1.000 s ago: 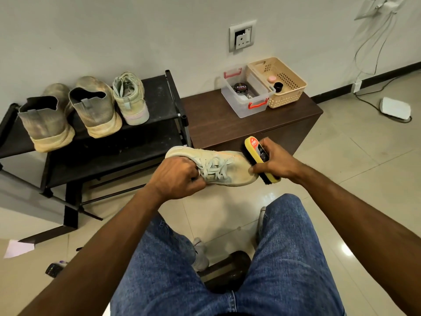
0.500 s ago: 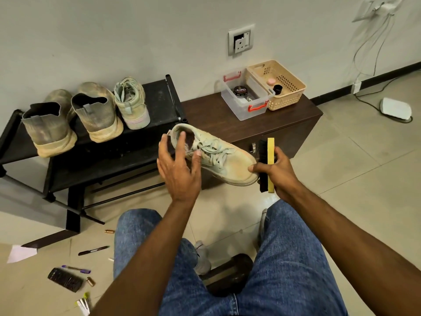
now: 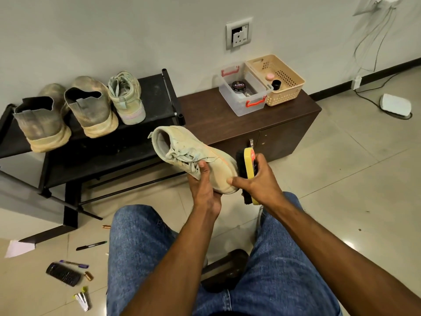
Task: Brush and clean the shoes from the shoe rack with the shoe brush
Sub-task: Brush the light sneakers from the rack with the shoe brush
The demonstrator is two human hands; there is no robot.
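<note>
Pale beige lace-up sneaker (image 3: 198, 159): dusty, held off the floor, toe toward the right hand (image 3: 257, 181), heel opening up and away. Left hand (image 3: 204, 185) grips it from below at mid-length. Shoe brush (image 3: 247, 173): yellow back, black bristles, held upright in right hand, bristles against the toe.

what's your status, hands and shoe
Left hand grips sneaker from below. Right hand holds shoe brush against the toe. Nothing in the way.
</note>
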